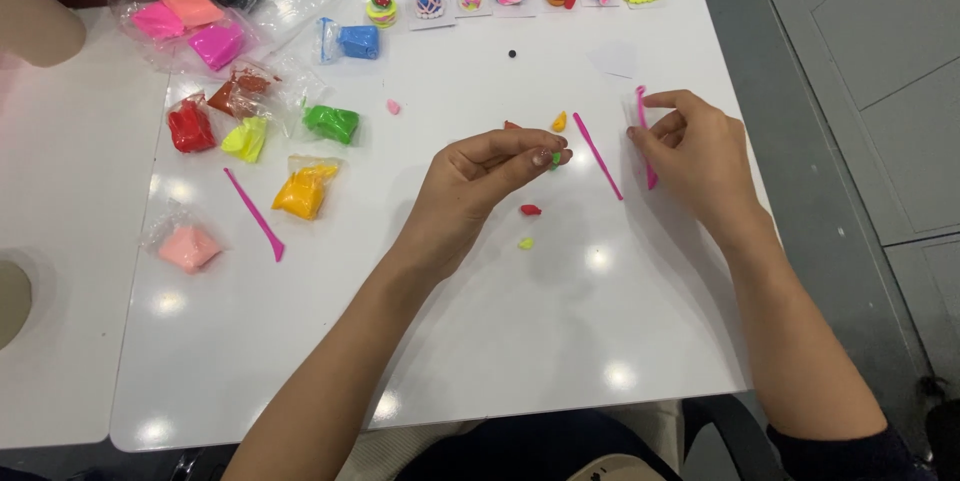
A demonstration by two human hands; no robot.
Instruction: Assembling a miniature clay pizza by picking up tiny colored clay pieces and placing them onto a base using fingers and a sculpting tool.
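On the white desk (pixel 480 341), at the left, lie bagged clay lumps and a pink stick (pixel 255 215). The left hand (pixel 480 181) pinches a small green clay bit (pixel 554 159) at its fingertips. Right of another pink stick (pixel 598 155), the right hand (pixel 695 151) grips a pink modelling tool (pixel 643 101).

arms: both bare to above the elbow | right arm: dark sleeve edge near the upper arm | hands: no rings or watch | lap: dark clothing
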